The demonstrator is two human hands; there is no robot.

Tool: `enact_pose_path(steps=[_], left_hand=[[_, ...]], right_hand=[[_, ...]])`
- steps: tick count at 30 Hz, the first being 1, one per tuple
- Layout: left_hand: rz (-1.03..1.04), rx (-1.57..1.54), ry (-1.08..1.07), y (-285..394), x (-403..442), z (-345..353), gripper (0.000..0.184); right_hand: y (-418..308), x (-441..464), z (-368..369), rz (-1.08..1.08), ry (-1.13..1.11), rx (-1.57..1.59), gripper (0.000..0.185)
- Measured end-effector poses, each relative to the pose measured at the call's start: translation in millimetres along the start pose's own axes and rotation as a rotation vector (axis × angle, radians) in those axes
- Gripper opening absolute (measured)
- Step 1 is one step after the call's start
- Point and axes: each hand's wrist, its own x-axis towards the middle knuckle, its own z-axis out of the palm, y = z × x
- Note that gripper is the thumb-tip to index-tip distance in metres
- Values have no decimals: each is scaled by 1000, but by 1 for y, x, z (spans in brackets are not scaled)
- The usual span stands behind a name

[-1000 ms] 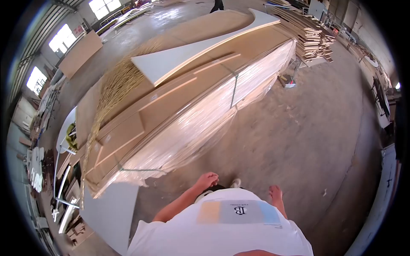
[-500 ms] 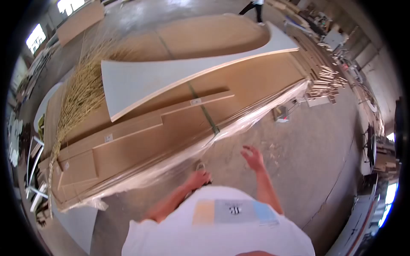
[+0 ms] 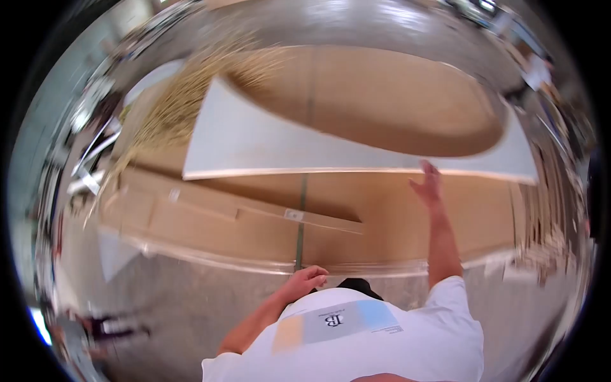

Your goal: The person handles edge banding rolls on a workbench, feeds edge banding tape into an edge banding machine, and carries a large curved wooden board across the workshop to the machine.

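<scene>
My right hand reaches forward over the stack, arm stretched out. Its fingers are spread, and the tips overlap the near edge of a white panel with a large curved cutout. Whether they touch the panel I cannot tell. Close to my waist, my left hand is loosely bent with the fingers partly apart, and nothing shows in it. The white panel lies on a stack of brown boards. Nearer me on the same stack rests a long, stepped brown strip with a white label.
A bundle of dry straw stalks lies across the stack's left end. A dark green strap crosses the boards. Clear plastic wrap runs along the near edge. Wood strips lie at right. A person is at the far right.
My view has turned right and I am closer to the stack. The right hand has moved forward from above the floor to the white panel's edge. My left hand stays near my waist.
</scene>
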Motion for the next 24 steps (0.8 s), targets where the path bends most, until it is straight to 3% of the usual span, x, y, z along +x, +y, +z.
enact_pose_path(steps=[3,5,9,13,22,24], left_hand=[[-64,-294,196,4,4,63,30],[-123,-395,239,22,9,88,30],[-119,-298,385,19,40,129,30],[12,-305,295,71,69,141,28],[375,-1163,352,114,204,162,30],[366,-1322,393,90,226,167,35]], right_hand=[[48,67,6,-182,-224,-143,93],[31,83,-23,-207,-316,-165,86],[46,91,-26,-272,-266,-9,69],[41,70,-40,-336,-186,98,58],[42,-6,-51,-562,-127,241,55],[35,-28,-60,-575,-150,255,54]])
